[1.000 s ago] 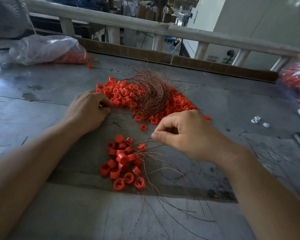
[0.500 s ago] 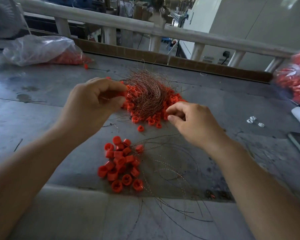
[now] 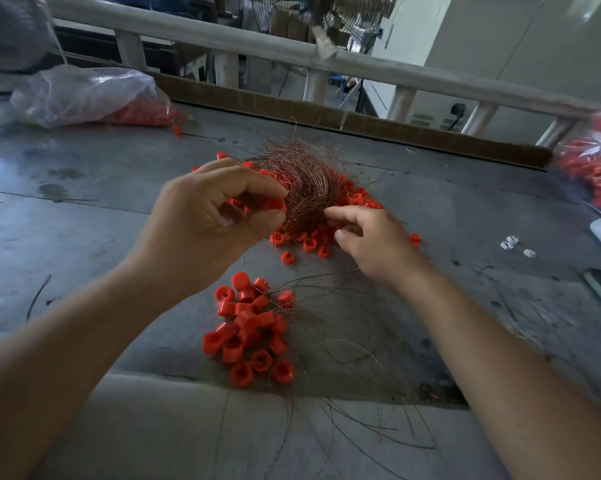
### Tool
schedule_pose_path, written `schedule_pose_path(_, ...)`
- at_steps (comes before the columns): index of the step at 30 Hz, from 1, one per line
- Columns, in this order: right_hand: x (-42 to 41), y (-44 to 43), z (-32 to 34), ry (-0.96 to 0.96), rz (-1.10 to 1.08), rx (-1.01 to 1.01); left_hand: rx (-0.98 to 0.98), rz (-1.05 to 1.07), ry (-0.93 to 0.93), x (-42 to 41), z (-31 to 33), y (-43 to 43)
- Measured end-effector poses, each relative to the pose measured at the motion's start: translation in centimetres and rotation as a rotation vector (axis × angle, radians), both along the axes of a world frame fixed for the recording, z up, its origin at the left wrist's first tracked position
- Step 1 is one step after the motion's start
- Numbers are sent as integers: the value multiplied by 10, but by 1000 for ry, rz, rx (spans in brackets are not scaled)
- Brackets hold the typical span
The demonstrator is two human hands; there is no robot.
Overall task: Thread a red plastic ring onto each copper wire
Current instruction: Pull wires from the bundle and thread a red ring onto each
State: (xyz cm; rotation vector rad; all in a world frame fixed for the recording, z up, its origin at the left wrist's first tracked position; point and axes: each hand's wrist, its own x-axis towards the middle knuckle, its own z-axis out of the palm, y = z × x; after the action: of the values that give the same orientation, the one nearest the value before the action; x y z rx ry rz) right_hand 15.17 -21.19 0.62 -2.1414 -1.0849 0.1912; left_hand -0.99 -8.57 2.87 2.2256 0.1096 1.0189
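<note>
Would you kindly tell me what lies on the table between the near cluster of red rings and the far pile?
In the head view, bare grey table with one stray red ring, nearer the far pile than the near cluster.

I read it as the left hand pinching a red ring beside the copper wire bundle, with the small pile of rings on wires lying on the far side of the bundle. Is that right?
Not quite. The small pile of rings on wires lies on the near side of the wire bundle, toward the person, as the head view shows. The left hand does pinch a red ring beside the bundle.
</note>
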Motion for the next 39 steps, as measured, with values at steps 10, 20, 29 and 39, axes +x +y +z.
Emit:
schedule_pose_path(10,-2,-10,10,-123,-99,270,-11,-28,19,0,-1,-1)
schedule_pose_path(20,3,-17,14,-243,-222,378,-20,-41,51,0,-2,-3)
schedule_pose_path(29,-31,-30,40,-228,23,543,69,-204,97,0,-4,-7)
schedule_pose_path(39,-64,-23,37,36,259,528,94,-327,136,4,-8,-16)
